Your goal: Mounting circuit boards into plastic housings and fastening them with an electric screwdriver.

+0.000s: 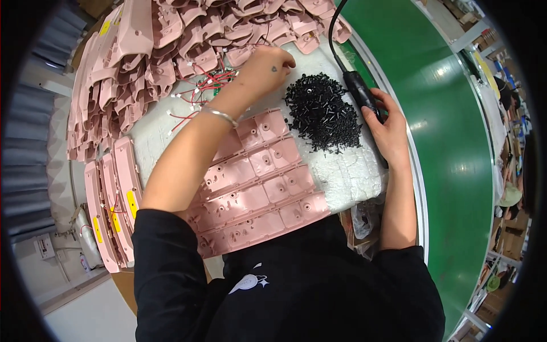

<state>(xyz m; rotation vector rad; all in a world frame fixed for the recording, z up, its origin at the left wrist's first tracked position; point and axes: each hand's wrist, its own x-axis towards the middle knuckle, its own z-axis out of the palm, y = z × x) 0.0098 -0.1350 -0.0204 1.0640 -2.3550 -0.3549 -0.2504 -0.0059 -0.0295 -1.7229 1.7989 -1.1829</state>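
Observation:
My right hand (387,122) is wrapped round a black corded electric screwdriver (358,88), beside a heap of small black screws (322,111). Stretched across the work surface, my left hand (272,62) hovers near the far left edge of that heap. Its fingers are curled inward, and whatever they hold is hidden. Below it, several pink plastic housings (256,208) lie side by side with their inner faces up, partly covered by my left forearm. Red wires (212,85) with white connectors and small green circuit boards lie behind that forearm.
Stacked pink plastic parts (154,54) crowd the far and left sides. More pink strips with yellow labels (115,219) stand at the left edge. A white foam pad (347,176) lies under the screws. A green conveyor belt (456,171) runs along the right, and the screwdriver's cord (332,34) hangs from above.

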